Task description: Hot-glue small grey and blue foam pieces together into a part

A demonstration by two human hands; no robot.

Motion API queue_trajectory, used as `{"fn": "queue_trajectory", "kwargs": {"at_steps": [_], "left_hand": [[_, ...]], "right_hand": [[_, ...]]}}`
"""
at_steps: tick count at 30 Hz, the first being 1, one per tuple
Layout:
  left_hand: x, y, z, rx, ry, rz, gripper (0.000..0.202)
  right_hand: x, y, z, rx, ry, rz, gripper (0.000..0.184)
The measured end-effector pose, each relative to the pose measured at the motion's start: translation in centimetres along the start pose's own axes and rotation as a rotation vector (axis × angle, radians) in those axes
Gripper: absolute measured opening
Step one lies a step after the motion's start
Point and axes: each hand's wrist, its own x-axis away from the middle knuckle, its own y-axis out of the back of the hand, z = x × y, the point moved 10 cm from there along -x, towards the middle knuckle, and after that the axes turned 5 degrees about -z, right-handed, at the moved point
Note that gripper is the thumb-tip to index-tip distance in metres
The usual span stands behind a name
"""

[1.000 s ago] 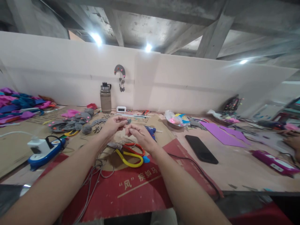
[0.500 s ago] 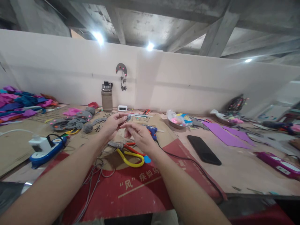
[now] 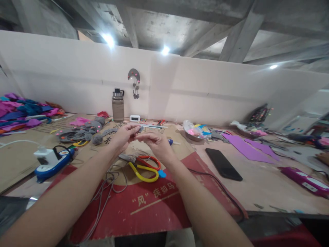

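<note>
My left hand (image 3: 124,138) is raised over the middle of the table, thumb and fingers pinched on a small grey piece (image 3: 141,129), too small to name surely. Close beside it, my right hand (image 3: 155,143) has its thumb and fingertips pressed together; whatever they hold is hidden. Below both hands lie scissors (image 3: 143,179) with yellow and orange-red handles. A loose grey cord (image 3: 111,183) trails under my left forearm to the front edge. Behind my right hand, a blue tool (image 3: 170,141) shows only in part.
Red-printed cardboard (image 3: 154,219) covers the front. A black phone (image 3: 223,164) and purple sheets (image 3: 246,148) lie to the right. On the left are a blue power strip (image 3: 53,168) and grey felt pieces (image 3: 77,134). A bottle (image 3: 118,108) stands by the wall.
My right hand has shifted slightly right and covers more of the blue tool. My left hand keeps its pinch on the small grey piece. The view has moved slightly.
</note>
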Motion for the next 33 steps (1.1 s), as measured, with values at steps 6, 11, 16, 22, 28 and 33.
{"fn": "queue_trajectory", "kwargs": {"at_steps": [6,11,16,22,28,33], "left_hand": [[0.0,0.1,0.0,0.015,0.002,-0.019,0.023],[0.5,-0.7,-0.7,-0.054,-0.071,-0.008,0.03],[1.1,-1.7,-0.8,-0.104,-0.099,0.039,0.033],[1.3,-2.1,0.6,-0.095,0.001,0.074,0.034],[1.5,-2.5,1.7,-0.016,0.108,0.088,0.032],[1.5,-2.8,2.3,-0.027,0.158,0.15,0.033]], "right_hand": [[0.2,-0.1,-1.2,-0.012,-0.087,-0.025,0.017],[0.3,1.9,-2.3,0.098,-0.134,-0.202,0.02],[0.4,2.8,-0.9,0.288,-0.041,-0.247,0.02],[0.4,3.1,-0.2,0.51,0.017,-0.261,0.016],[0.3,2.9,0.0,0.648,0.077,-0.252,0.012],[0.1,2.5,0.2,0.713,0.094,-0.214,0.01]]}}
